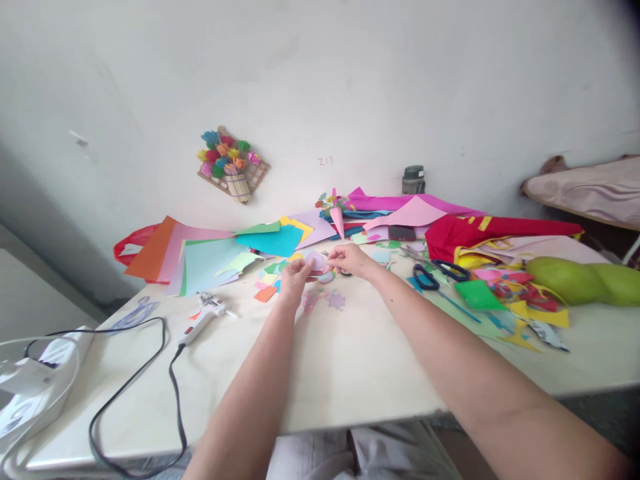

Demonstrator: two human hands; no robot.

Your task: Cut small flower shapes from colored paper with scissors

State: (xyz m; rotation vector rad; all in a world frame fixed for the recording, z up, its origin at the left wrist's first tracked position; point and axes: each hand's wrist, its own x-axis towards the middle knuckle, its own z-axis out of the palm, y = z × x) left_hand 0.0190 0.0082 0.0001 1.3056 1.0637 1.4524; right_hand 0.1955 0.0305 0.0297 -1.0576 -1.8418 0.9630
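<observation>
Near the middle of the table, my left hand (297, 277) pinches a small light purple paper piece (315, 261) between thumb and fingers. Just to its right, my right hand (347, 257) is closed with its fingertips together, close to the purple piece; what it holds, if anything, is too small to name. Below the hands lies a lilac paper flower (337, 301) beside pinkish cut-outs. An orange paper scrap (265, 293) and other coloured scraps lie left of my left hand.
A white glue gun (203, 322) with a black cord lies at the left, near a power strip (60, 373). Coloured sheets (207, 260) spread along the wall. Dark-handled scissors (426, 277), a green packet (479, 295) and red cloth (450, 233) are at the right.
</observation>
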